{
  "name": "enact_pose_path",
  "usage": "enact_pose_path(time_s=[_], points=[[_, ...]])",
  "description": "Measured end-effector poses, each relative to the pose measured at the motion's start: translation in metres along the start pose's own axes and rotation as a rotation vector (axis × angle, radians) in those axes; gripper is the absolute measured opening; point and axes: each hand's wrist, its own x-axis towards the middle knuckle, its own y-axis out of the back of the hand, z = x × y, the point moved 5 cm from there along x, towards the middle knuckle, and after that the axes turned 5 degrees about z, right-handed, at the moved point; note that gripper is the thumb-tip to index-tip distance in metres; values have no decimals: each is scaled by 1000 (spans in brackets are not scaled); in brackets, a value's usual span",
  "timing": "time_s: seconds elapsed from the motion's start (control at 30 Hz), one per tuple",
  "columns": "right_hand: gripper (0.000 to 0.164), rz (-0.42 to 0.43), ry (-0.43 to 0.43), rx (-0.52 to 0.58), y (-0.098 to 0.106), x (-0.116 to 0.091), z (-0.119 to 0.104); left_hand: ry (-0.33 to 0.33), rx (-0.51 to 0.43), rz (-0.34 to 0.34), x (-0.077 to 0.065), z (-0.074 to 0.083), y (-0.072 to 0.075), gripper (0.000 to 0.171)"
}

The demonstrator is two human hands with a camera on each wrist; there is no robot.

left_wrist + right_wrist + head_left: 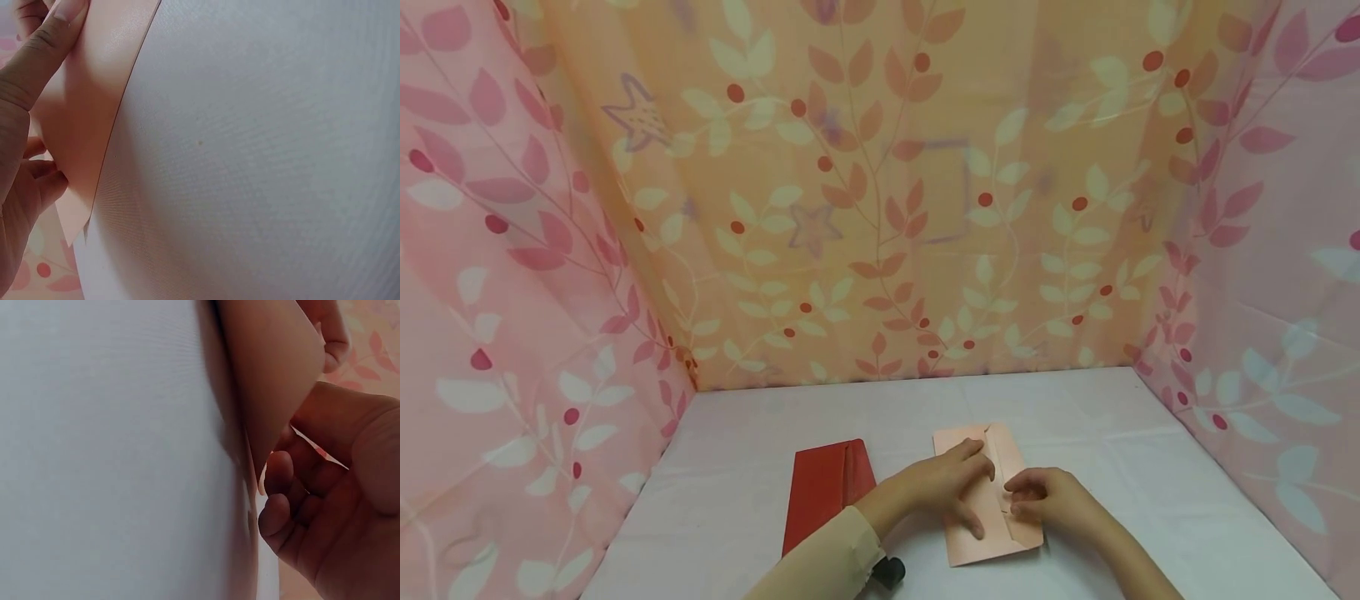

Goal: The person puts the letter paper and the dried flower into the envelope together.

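A pale pink paper envelope point(964, 546) lies on the white table in the head view, its flap point(1011, 454) side up. My left hand point(951, 483) rests on the envelope's left part, thumb and fingers spread apart. In the left wrist view, its thumb point(40, 53) presses on the paper. My right hand point(1060, 504) is at the flap's edge, with thumb and forefinger bent together over the paper. The right wrist view shows its other fingers point(275, 515) curled beside the envelope's edge; the exact contact of the fingertips is partly hidden.
A red envelope point(820, 492) lies to the left, partly covered by my left forearm. Under the left sleeve shows a small black object point(889, 572). Patterned curtains point(880, 208) stand behind and at both sides of the white table point(737, 425).
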Motion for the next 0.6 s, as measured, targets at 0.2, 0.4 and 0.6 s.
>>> enact_pose_path(time_s=[0.2,0.4,0.6], points=[[19,-76,68,-40,-9,-1,-7,3,-3,-4,-1,1,1,78],[17,-143,117,14,-14,-2,-19,-16,5,10,1,2,1,77],[22,-208,66,157,-20,0,-18,-12,3,9,1,1,0,77]])
